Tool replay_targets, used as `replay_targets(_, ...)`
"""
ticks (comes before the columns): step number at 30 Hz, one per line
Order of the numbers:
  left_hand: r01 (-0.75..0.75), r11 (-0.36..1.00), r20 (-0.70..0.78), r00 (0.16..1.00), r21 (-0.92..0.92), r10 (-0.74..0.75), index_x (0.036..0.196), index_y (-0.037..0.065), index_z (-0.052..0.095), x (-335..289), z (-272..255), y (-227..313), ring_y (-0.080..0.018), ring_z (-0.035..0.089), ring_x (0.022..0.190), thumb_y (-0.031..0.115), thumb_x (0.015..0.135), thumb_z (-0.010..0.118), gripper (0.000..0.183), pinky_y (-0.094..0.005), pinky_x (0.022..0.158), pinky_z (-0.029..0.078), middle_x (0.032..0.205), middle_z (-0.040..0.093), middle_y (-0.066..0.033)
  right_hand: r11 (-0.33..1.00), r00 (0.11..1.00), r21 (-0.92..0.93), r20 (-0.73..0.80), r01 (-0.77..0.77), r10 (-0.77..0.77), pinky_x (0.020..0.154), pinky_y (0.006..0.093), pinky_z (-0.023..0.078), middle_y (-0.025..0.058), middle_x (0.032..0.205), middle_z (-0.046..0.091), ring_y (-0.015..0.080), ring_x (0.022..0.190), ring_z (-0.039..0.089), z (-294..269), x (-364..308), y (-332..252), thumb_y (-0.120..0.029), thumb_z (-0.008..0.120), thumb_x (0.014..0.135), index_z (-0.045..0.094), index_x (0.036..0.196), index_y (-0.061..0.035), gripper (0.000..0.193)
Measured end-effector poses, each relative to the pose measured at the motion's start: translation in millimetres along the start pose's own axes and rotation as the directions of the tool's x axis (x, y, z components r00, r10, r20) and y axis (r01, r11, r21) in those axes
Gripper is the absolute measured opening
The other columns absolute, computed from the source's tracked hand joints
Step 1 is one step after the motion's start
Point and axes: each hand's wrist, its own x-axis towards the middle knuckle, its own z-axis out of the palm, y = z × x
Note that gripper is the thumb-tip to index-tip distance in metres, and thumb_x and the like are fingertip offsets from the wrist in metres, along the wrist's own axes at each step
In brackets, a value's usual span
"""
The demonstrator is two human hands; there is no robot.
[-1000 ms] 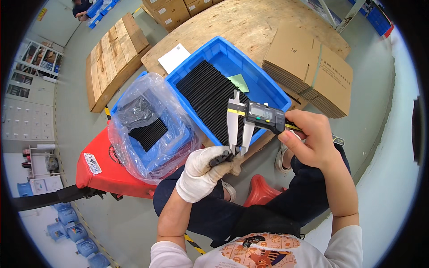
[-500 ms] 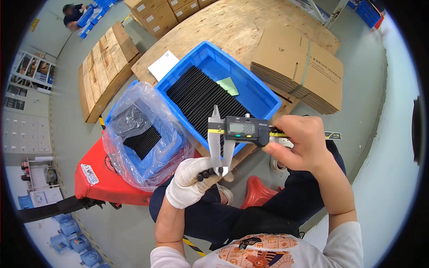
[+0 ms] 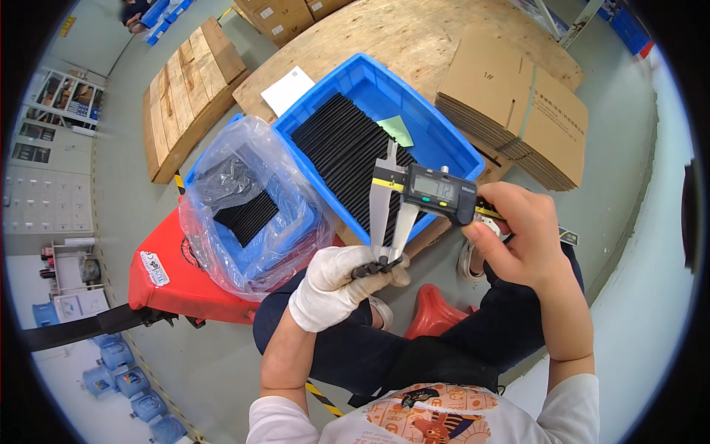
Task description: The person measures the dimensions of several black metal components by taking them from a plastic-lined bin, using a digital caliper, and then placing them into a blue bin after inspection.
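My left hand [image 3: 336, 285], in a white glove, is closed around several black rods [image 3: 370, 268], whose ends stick out between thumb and fingers. My bare right hand [image 3: 521, 233] grips a digital caliper [image 3: 433, 191] by its beam. The caliper's long jaws point down to the rod ends and stand slightly apart there; whether both touch a rod is hard to tell. Beyond them, a blue bin [image 3: 436, 140] holds a row of black rods [image 3: 344, 144] and a green slip of paper [image 3: 396, 131].
A smaller blue bin lined with a clear plastic bag [image 3: 255, 255] sits on a red machine body [image 3: 174, 270] at the left. Flattened cartons [image 3: 510, 103] are stacked on the round wooden table [image 3: 336, 48]. A red stool [image 3: 433, 314] stands between my legs.
Both hands and the caliper have shifted right relative to the bins. The caliper jaws have opened wider, its display reading has changed, and the rods have turned in my left hand.
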Motion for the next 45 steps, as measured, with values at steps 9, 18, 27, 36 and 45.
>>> replay_targets(9, -0.114, 0.943, -0.018, 0.992, 0.312, 0.126, 0.097, 0.002, 0.061, 2.0, 0.2, 8.9, -0.0143, 0.063, 0.065, 0.006, 0.077, 0.064, 0.021, -0.0220, 0.058, 0.048, 0.077, 0.067, -0.0067, 0.999, 1.000, -0.035, 0.016, -0.001, 0.002, 0.042, 0.0276, 0.038, 0.0087, 0.063, 0.057, 0.0217, 0.047, 0.053, -6.3, 2.1, -2.1, -0.021, 0.069, 0.066, 0.058, 0.079, -0.0025, 0.025)
replay_targets(18, -0.150, 0.930, -0.003, 0.987, 0.335, 0.160, 0.094, 0.002, 0.062, 3.6, -0.1, 2.6, -0.0136, 0.061, 0.059, 0.006, 0.074, 0.067, 0.021, -0.0221, 0.054, 0.047, 0.075, 0.066, -0.0059, 0.995, 0.997, -0.076, -0.023, 0.065, -0.067, 0.041, 0.0278, 0.036, 0.0072, 0.059, 0.053, 0.0219, 0.045, 0.050, -14.0, 5.1, 1.7, -0.024, 0.070, 0.064, 0.058, 0.075, -0.0041, 0.026)
replay_targets(27, -0.161, 0.918, 0.033, 0.987, 0.363, 0.159, 0.094, 0.002, 0.062, 6.1, -0.5, 7.7, -0.0175, 0.064, 0.068, 0.004, 0.074, 0.065, 0.020, -0.0235, 0.060, 0.049, 0.078, 0.066, -0.0082, 0.994, 0.999, -0.096, -0.011, 0.041, -0.042, 0.038, 0.0281, 0.032, 0.0059, 0.052, 0.048, 0.0218, 0.041, 0.045, -15.2, 2.6, 0.0, -0.028, 0.070, 0.064, 0.053, 0.067, -0.0052, 0.029)
replay_targets(36, -0.148, 0.914, 0.058, 0.989, 0.379, 0.136, 0.097, 0.001, 0.061, 3.7, -1.7, 10.2, -0.0195, 0.065, 0.074, 0.005, 0.077, 0.063, 0.020, -0.0253, 0.065, 0.050, 0.083, 0.066, -0.0097, 0.987, 0.997, -0.139, 0.041, 0.077, -0.072, 0.039, 0.0310, 0.032, 0.0071, 0.053, 0.048, 0.0244, 0.043, 0.047, -13.4, 2.5, -0.4, -0.028, 0.068, 0.067, 0.052, 0.071, -0.0053, 0.028)
replay_targets(45, 0.127, 0.971, 0.151, 0.984, -0.203, -0.097, 0.101, -0.004, 0.057, -0.7, 1.1, 2.3, -0.0155, 0.061, 0.072, 0.009, 0.083, 0.058, 0.022, -0.0258, 0.065, 0.049, 0.081, 0.062, -0.0090, 0.997, 0.997, -0.057, 0.053, 0.055, -0.052, 0.043, 0.0293, 0.039, 0.0084, 0.064, 0.056, 0.0247, 0.048, 0.052, -10.7, 2.6, -2.8, -0.022, 0.067, 0.068, 0.056, 0.083, -0.0027, 0.027)
